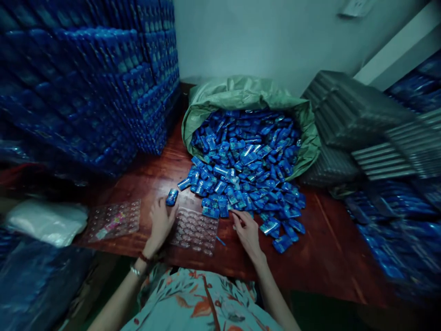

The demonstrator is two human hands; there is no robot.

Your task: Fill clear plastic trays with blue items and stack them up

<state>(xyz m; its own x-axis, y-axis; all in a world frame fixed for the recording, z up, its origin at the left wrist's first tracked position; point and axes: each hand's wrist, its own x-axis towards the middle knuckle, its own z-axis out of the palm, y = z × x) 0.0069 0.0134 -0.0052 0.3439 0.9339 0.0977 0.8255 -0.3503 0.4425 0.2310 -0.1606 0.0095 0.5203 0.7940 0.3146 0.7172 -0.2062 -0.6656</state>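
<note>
tray half hidden under left hand

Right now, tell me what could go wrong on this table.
The packets spilling from the green sack lie close to the table edge and could slide off. The clear tray overhangs that edge near the left hand and might tip. The right hand digging in could loosen the pile.

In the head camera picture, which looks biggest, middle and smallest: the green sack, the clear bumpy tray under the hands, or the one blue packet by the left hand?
1. green sack
2. clear tray
3. blue packet

The gaps are wide, so nearness hardly matters.
</note>
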